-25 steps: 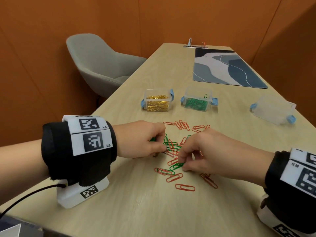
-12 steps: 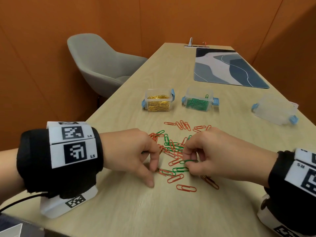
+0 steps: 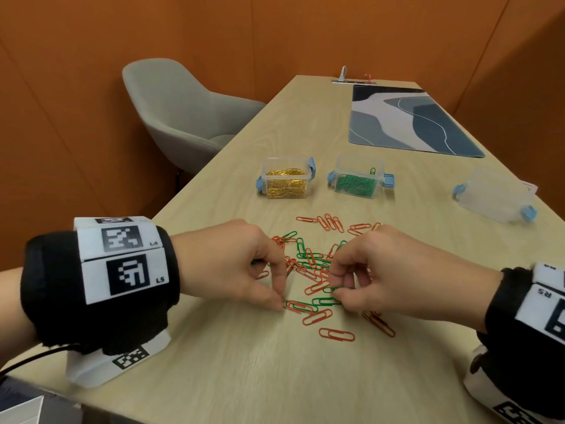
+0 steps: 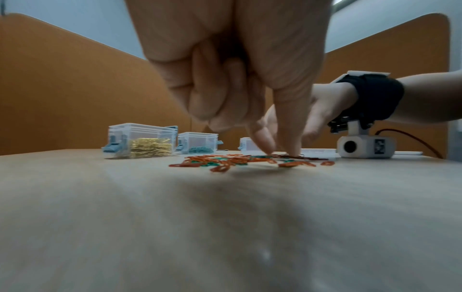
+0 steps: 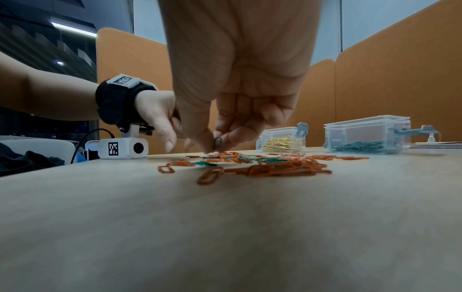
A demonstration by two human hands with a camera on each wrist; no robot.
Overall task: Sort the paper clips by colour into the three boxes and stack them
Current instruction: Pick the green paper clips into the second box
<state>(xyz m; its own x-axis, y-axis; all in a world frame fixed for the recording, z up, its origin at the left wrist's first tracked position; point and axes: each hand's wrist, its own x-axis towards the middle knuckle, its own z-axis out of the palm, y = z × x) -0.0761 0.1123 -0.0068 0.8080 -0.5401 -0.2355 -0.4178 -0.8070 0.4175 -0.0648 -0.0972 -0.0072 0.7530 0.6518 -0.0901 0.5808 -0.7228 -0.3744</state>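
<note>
A loose pile of red and green paper clips (image 3: pixel 312 264) lies on the wooden table. Behind it stand a clear box of gold clips (image 3: pixel 286 182), a box of green clips (image 3: pixel 356 180) and an empty clear box (image 3: pixel 495 197) at the right. My left hand (image 3: pixel 278 289) is at the pile's near left. Its thumb tip touches a red clip (image 3: pixel 298 306), and a bit of green shows under its curled fingers. My right hand (image 3: pixel 337 293) pinches a green clip (image 5: pixel 217 142) just above the table. Another green clip (image 3: pixel 324 301) lies below it.
A grey chair (image 3: pixel 183 111) stands off the table's left edge. A blue-grey desk mat (image 3: pixel 406 120) covers the far right, with a socket strip (image 3: pixel 354 82) behind it. Single red clips (image 3: pixel 336 334) lie nearest me.
My left hand drew back from the pile's middle to its near left, and its thumb came down on the red clip. My right hand has lifted a green clip slightly.
</note>
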